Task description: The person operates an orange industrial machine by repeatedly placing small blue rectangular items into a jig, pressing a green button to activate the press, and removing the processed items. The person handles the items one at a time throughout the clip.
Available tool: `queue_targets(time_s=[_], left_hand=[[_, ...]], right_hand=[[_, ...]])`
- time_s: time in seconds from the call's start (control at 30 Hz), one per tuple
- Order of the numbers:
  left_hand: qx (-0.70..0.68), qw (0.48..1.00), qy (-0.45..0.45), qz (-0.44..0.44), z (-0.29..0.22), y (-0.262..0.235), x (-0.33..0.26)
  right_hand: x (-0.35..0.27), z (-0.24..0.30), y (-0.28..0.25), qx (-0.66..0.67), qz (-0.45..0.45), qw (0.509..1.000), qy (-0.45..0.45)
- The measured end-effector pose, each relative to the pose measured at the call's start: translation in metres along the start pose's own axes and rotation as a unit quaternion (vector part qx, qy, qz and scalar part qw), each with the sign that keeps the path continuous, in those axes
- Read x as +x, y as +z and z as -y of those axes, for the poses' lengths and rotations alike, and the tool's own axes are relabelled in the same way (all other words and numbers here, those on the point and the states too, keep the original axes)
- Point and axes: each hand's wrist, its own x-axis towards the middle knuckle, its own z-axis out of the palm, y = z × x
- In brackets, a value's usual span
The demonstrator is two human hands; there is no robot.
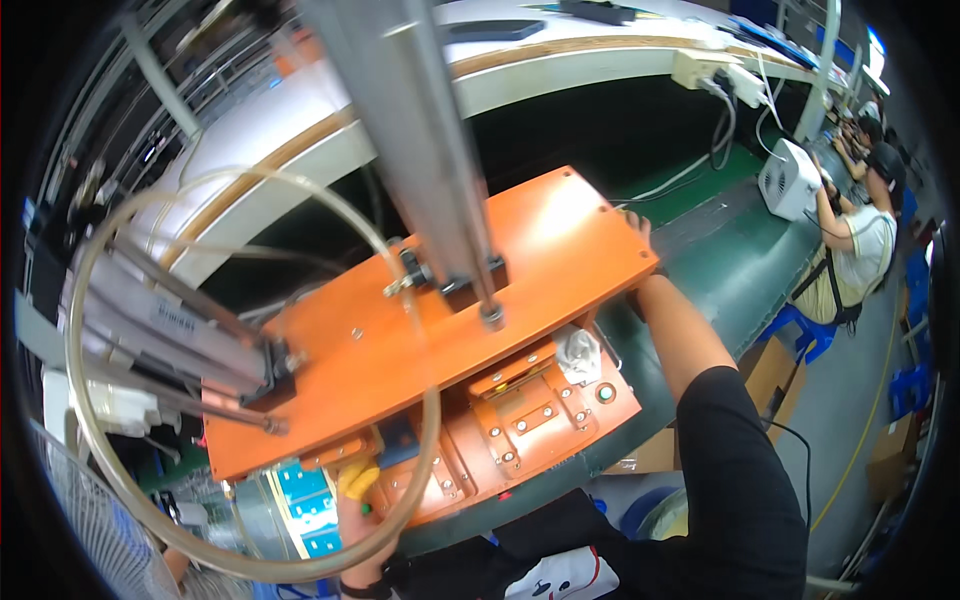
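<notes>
An orange press machine fills the middle, with a wide orange top plate [470, 300] above an orange fixture base [520, 420]. My left hand [355, 490], with a yellow cover on a fingertip, reaches under the plate's near left end beside a blue part [305, 495]; whether it grips anything is hidden. My right hand [640, 235] is stretched out to the plate's far right corner and mostly hidden behind it. A green button [605, 393] sits on the base's right end.
Grey metal cylinders [430, 150] rise from the plate, and clear tubing [120, 400] loops at the left. A green conveyor belt [740, 260] runs to the right, where other seated people [855, 240] work near a white box [790, 180]. A cardboard box [770, 370] stands below.
</notes>
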Motion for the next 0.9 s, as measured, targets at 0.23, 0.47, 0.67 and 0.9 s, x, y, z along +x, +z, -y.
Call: queue_targets(time_s=[0.23,0.47,0.67,0.9], left_hand=[[0.005,0.993,0.060,-0.099,-0.005,0.020,-0.006],[-0.006,0.991,0.042,-0.130,-0.006,0.019,-0.001],[0.014,0.989,0.081,-0.122,-0.003,0.021,-0.002],[-0.022,0.988,0.078,-0.130,0.000,0.016,-0.006]], right_hand=[[-0.030,-0.028,-0.024,0.286,-0.005,0.955,-0.075],[-0.132,-0.028,-0.178,0.645,-0.046,0.756,0.102],[-0.268,-0.004,-0.341,0.583,-0.093,0.805,0.059],[-0.314,0.085,-0.399,0.648,-0.129,0.749,-0.046]])
